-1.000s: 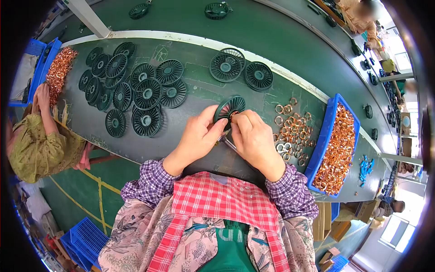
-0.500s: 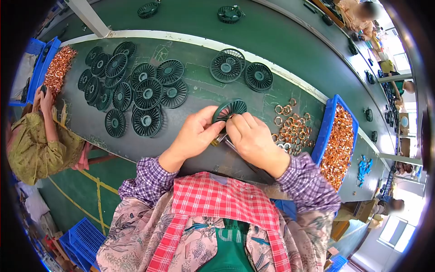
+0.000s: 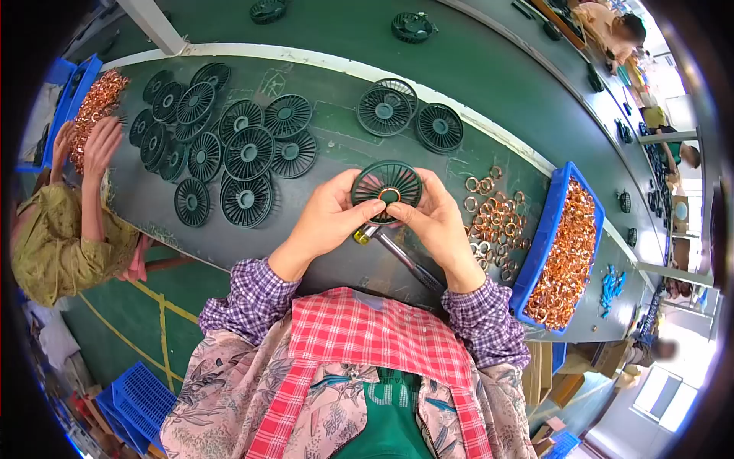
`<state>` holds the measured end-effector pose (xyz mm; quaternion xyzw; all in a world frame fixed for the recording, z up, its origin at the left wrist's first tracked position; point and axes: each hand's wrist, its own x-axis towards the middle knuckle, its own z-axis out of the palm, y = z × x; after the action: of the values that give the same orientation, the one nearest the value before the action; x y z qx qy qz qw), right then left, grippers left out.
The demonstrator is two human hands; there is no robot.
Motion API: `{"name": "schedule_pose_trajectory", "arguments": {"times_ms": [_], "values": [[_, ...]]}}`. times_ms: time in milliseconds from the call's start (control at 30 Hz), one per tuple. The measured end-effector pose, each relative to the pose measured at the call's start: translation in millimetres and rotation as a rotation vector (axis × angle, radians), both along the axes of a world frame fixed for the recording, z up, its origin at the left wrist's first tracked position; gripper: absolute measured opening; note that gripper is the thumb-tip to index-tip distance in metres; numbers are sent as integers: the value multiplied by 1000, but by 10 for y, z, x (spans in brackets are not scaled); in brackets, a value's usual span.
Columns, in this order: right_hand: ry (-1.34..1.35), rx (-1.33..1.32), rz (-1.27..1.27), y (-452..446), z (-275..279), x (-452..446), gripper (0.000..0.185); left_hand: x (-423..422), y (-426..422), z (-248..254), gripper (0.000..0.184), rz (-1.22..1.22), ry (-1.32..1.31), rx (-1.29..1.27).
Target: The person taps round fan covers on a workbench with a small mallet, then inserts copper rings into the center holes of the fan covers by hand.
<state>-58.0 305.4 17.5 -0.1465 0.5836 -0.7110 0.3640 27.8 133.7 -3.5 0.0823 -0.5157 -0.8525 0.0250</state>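
Observation:
A round dark green fan grille is held up between both hands over the bench, its spokes facing me. My left hand grips its left rim, and my right hand grips the right. Both thumbs press at a copper ring on the grille's hub. Beneath the hands lies a hammer with a dark handle, its head partly hidden. Loose copper rings are spread on the bench to the right of my right hand.
Several more grilles lie in overlapping piles at left, others at the back. A blue bin of copper rings stands at right, near blue pieces. A co-worker reaches into copper parts at far left. Behind runs a green belt.
My right hand has moved from over the hub to the grille's right rim. The grille now faces me, its copper ring visible. The hammer shows more. The co-worker's hand at left has lifted.

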Motion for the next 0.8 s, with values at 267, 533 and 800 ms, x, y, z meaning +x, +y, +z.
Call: {"name": "schedule_pose_trajectory", "arguments": {"times_ms": [267, 533, 800], "values": [[175, 146, -24, 307, -125, 157, 37, 125, 187, -240, 32, -101, 18, -170], [589, 302, -368, 237, 211, -693, 13, -67, -40, 199, 38, 106, 132, -631], [1587, 753, -337, 160, -260, -864, 25, 287, -1162, 341, 43, 617, -150, -1670]]}}
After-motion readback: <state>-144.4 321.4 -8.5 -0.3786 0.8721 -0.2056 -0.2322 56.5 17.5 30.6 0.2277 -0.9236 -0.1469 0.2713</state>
